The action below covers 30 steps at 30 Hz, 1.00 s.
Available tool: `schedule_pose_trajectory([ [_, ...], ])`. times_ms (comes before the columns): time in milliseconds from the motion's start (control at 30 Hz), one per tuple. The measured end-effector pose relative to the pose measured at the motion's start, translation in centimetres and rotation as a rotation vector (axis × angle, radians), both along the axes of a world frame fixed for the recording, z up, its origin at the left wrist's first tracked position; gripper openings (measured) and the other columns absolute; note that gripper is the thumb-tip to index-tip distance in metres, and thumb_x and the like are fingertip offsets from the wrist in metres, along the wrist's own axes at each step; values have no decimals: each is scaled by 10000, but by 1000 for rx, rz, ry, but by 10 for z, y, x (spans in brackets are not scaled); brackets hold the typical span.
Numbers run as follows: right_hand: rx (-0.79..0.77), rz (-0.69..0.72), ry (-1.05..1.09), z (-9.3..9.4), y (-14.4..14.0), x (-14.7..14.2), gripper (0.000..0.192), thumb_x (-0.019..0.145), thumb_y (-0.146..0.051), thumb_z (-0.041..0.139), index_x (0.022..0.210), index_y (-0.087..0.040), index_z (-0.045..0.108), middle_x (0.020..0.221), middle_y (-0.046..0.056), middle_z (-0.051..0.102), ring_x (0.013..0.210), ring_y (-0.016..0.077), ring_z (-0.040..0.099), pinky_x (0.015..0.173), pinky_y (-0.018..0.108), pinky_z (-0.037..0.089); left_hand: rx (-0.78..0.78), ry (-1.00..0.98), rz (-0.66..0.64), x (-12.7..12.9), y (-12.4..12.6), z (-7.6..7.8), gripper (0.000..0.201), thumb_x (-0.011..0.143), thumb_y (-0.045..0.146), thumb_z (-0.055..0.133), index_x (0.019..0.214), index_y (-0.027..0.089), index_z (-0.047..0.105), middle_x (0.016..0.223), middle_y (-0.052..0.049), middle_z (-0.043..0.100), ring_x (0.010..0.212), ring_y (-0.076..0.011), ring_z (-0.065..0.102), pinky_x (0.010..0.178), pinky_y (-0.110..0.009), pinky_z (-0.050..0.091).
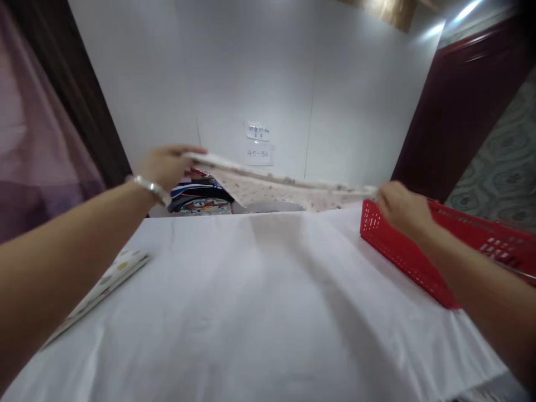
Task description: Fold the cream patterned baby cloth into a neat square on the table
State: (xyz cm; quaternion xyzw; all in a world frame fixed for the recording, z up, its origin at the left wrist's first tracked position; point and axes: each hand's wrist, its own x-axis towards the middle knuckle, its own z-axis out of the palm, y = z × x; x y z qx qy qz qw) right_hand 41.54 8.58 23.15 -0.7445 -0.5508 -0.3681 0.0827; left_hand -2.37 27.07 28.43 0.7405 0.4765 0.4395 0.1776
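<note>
A pale pinkish-white cloth [276, 190] with small dark motifs is stretched in the air between my two hands, above the far edge of the table. Its exact kind is blurred by motion. My left hand [167, 164], with a silvery bracelet at the wrist, pinches the cloth's left end. On the other side, my right hand [400, 206] is closed round its right end, just in front of the red basket [410, 268]. The cloth sags between the hands, its lower part hanging toward the table's far edge.
White sheeting [234, 312] covers the table. A folded dotted cloth [121, 268] lies at the left, under my forearm. Behind the far edge is a stack of folded fabrics [201, 195]. A paper label [259, 153] reading 45-50 hangs on the white wall.
</note>
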Motion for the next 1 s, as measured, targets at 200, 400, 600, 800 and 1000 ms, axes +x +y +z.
schedule_pose_trajectory([
  [200, -393, 288, 112, -160, -54, -31, 193, 860, -161, 347, 879, -166, 539, 830, 60, 555, 671, 132, 521, 551, 221, 325, -575, 245, -51, -58, -89, -153, 432, 621, 345, 545, 963, 110, 667, 637, -24, 650, 595, -160, 584, 573, -276, 491],
  [400, -343, 435, 183, -235, -110, -46, 217, 855, -134, 332, 917, -176, 536, 830, 52, 567, 660, 137, 555, 562, 226, 394, -802, 79, -27, -90, -156, -268, 456, 564, 392, 500, 885, 121, 677, 506, -6, 554, 530, -175, 543, 557, -287, 446],
  [600, -362, 533, 159, -251, -147, -45, 236, 852, -131, 347, 1006, -160, 523, 878, 70, 587, 733, 164, 598, 612, 254, 465, -732, 137, -33, -109, -185, -265, 481, 610, 410, 453, 939, 150, 689, 514, 5, 521, 542, -168, 519, 572, -277, 435],
  [800, -381, 496, 234, -258, -160, -52, 297, 847, -132, 336, 1063, -169, 536, 940, 94, 607, 786, 181, 612, 664, 290, 509, -690, 237, -9, -115, -201, -277, 455, 643, 399, 443, 975, 207, 687, 612, -4, 597, 633, -179, 559, 652, -268, 459],
  [1000, -533, 502, 437, -264, -167, -45, 336, 824, -194, 373, 1081, -250, 583, 1068, 83, 604, 950, 204, 591, 795, 341, 510, -709, 503, -102, -122, -197, -261, 394, 659, 466, 513, 940, 263, 701, 847, -27, 683, 809, -239, 608, 768, -322, 456],
])
